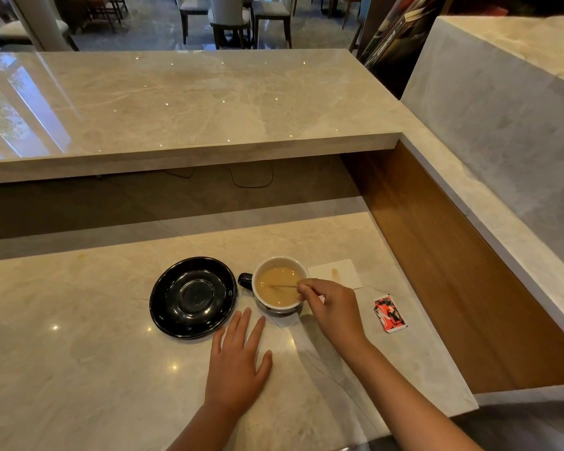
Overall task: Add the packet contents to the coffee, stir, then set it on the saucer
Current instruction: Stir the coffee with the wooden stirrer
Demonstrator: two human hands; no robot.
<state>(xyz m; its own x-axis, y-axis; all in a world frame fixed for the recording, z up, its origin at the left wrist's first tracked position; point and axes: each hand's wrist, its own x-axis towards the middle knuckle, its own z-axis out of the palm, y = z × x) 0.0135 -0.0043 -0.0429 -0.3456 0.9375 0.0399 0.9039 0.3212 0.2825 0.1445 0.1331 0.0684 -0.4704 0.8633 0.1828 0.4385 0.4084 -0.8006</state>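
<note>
A thin stick (pixel 283 286) is held in a cup (pixel 280 284) of coffee on a marble counter (pixel 79 353).

The stick is laid almost level across the pale brown coffee, its long axis running left to right, its far tip sunk toward the cup's left side. Its right end is pinched between the closed fingertips of the right hand (pixel 331 307), at the cup's right rim. The cup's dark handle points left, toward the black saucer (pixel 192 297) just beside it. The left hand (pixel 238 362) is spread flat on the counter, holding nothing. A red packet (pixel 389 313) lies to the right, a stained napkin (pixel 336 273) behind the cup.
</note>
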